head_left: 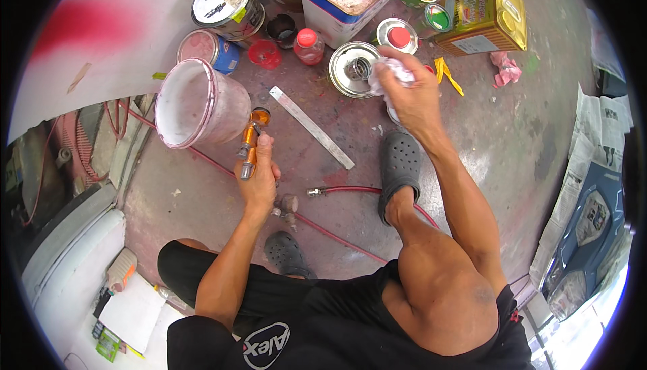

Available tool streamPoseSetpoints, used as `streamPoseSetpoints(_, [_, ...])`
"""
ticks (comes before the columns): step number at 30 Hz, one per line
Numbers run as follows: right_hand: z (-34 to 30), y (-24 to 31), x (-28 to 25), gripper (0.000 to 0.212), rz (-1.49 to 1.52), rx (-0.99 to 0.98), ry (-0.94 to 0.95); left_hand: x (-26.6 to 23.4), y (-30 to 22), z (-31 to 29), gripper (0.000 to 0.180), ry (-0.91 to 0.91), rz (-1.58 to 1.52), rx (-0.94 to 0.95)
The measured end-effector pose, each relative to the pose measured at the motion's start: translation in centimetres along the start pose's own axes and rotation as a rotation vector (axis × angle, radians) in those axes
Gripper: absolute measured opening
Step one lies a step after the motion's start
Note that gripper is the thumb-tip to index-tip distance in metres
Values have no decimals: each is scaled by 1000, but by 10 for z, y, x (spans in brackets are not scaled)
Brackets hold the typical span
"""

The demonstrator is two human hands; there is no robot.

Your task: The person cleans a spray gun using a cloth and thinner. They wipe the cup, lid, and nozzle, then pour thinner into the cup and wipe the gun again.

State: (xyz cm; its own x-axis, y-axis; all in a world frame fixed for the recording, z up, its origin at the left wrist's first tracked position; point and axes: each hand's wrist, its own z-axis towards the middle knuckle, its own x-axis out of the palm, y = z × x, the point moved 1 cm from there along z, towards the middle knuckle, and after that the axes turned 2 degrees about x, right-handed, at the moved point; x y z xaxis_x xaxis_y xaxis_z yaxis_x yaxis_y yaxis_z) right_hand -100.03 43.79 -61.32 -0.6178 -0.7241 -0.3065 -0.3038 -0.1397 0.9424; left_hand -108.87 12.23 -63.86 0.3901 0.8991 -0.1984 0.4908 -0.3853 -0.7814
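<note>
I have the left hand (259,168) wrapped round an orange spray gun (249,142) beside the white bucket (229,104), near the floor's (519,141) left edge; the right hand (416,95) clutches a crumpled white wad (399,73) by a round tin (342,67), well in from that edge.

From my station I note a black shirt (330,343) with a white-edged oval logo (266,346), black shorts (273,292), and grey, perforated clogs (399,164).
</note>
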Motion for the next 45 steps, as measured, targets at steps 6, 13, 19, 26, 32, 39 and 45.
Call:
streamPoseSetpoints(6, [7,1,37,51,-697,-109,21,3,0,-5,52,99,-109,119])
streamPoseSetpoints(13, [-7,16,4,50,-538,169,44,0,-10,-15,46,270,-251,154])
streamPoseSetpoints(19, [-21,-3,-23,61,560,568,289,-2,-11,-17,52,303,-197,184])
streamPoseSetpoints(26, [-63,-3,-22,55,703,547,350,2,-12,-16,50,102,434,301])
streamPoseSetpoints(32, [-62,-8,-22,54,772,552,319,-1,-15,-21,49,192,417,327])
streamPoseSetpoints(39, [-54,26,8,54,660,587,410,-19,-33,-34,48,489,-105,233])
streamPoseSetpoints(45, [-59,40,35,73,719,533,565,-23,-42,-37,48,595,-403,218])
